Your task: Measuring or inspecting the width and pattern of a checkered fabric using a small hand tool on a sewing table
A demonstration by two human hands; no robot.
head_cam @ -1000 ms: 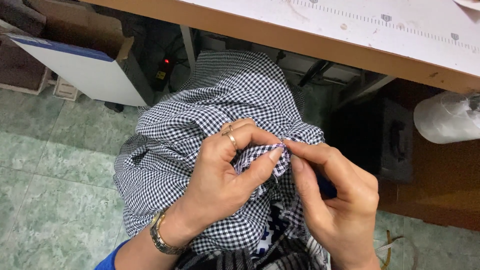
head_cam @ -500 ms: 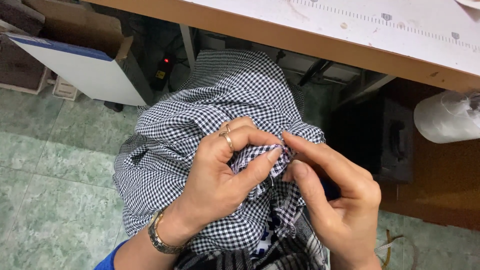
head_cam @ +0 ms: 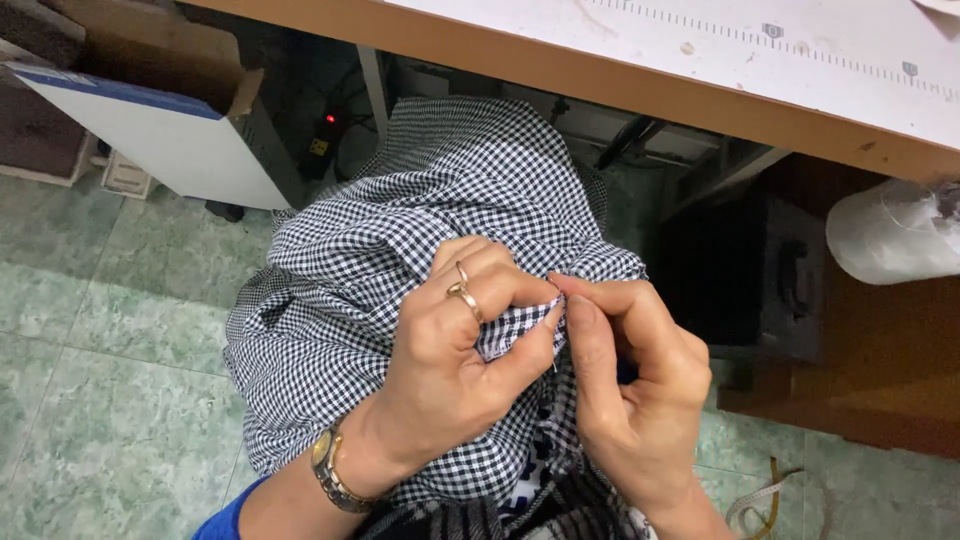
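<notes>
Left hand [head_cam: 455, 350] and right hand [head_cam: 630, 390] each grip pinched on the checked cloth [head_cam: 400, 240]

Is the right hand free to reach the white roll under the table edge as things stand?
Probably not at once: the right hand pinches the black-and-white checked cloth together with the left hand; otherwise the path to the white roll looks open.

- Looks like a small sewing or tailoring workshop.
- Long wooden-edged surface [head_cam: 640, 85] with a ruler scale printed along its white top.
- Checked fabric [head_cam: 400, 260] bunched below it; measuring tape [head_cam: 760, 500] on the green tiled floor [head_cam: 110, 400].
- Cardboard box [head_cam: 150, 110] and power strip [head_cam: 322, 140] stowed underneath.
</notes>
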